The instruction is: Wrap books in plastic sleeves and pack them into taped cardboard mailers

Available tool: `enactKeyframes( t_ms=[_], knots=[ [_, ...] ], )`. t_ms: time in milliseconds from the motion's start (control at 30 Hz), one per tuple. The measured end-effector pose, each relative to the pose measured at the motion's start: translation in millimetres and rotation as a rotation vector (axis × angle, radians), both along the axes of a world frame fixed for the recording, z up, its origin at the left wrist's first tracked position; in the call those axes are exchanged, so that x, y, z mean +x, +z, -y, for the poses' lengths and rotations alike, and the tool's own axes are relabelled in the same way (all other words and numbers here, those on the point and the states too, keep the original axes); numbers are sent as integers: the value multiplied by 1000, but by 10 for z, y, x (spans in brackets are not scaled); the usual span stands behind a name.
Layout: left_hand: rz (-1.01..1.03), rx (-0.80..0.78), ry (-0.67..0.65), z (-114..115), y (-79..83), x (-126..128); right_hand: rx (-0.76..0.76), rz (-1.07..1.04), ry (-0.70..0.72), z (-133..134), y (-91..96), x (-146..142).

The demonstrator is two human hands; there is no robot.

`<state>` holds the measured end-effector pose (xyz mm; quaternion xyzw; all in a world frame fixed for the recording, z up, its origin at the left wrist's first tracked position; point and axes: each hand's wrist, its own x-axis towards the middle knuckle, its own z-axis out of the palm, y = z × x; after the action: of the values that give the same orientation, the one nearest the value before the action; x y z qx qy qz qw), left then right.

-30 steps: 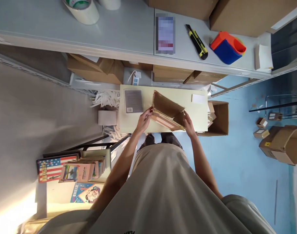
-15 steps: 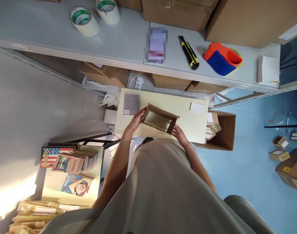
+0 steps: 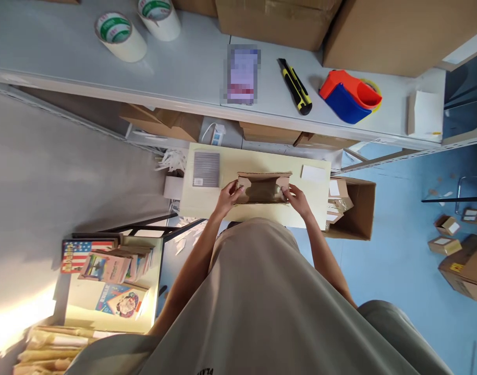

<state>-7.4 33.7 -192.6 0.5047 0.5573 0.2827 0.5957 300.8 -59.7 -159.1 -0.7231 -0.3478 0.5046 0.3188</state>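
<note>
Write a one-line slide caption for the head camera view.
Left hand and right hand grip the ends of a small cardboard box over a cream table below a grey shelf.

Brown cardboard box (image 3: 263, 188), pale yellow table (image 3: 238, 161), yellow-and-black knife (image 3: 295, 94), red-and-blue tape dispenser (image 3: 347, 99) (yellow roll (image 3: 376, 87) inside), blue floor (image 3: 398, 260).

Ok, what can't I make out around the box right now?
Head view only.
Inside of the box: shadowed and too small to tell what it holds.
Fingertips of the left hand and right hand: tucked behind the box ends.
Card on the shelf: blurred.
Near edge of the table: hidden by the shirt.
</note>
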Motion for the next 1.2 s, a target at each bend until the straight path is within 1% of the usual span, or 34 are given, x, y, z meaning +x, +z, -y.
enactKeyframes(
  t_ms=[67, 133, 367, 467, 567, 667, 733, 767, 833, 900, 967, 1000, 1100, 1200],
  knots=[
    [-16, -5, 15, -13, -51, 24, 11, 37, 17, -35, -17, 2],
    [-15, -10, 27, -30, -89, 42, 24, 42, 35, -45, 3, 0],
    [-85, 3, 105, -72, -145, 42, 61, -35, 73, 6, 219, -92],
    [-84, 27, 118, -117, -165, 34, 73, -95, 37, -15, 212, -191],
    [-80, 24, 84, -169, -161, 3, 62, -107, -8, -39, 159, -256],
    [-16, 7, 74, -169, -91, -125, 39, -82, -71, 23, 178, -208],
    [41, -10, 83, -124, -3, -272, 66, -82, -96, 126, 252, -120],
    [64, -9, 75, -91, 50, -353, 91, -92, -87, 185, 299, -72],
    [105, 18, -2, -18, 163, -494, 142, -113, -25, 287, 380, 0],
    [117, 71, -146, 44, 268, -568, 167, -105, 39, 334, 413, 17],
    [89, 126, -265, 80, 347, -556, 177, -68, 60, 318, 389, -19],
    [60, 157, -291, 87, 372, -525, 184, -45, 60, 293, 361, -48],
    [-54, 256, -268, 80, 389, -399, 225, 48, 69, 209, 259, -124],
    [-126, 335, -271, 67, 339, -319, 249, 162, 70, 165, 175, -151]
  ],
)
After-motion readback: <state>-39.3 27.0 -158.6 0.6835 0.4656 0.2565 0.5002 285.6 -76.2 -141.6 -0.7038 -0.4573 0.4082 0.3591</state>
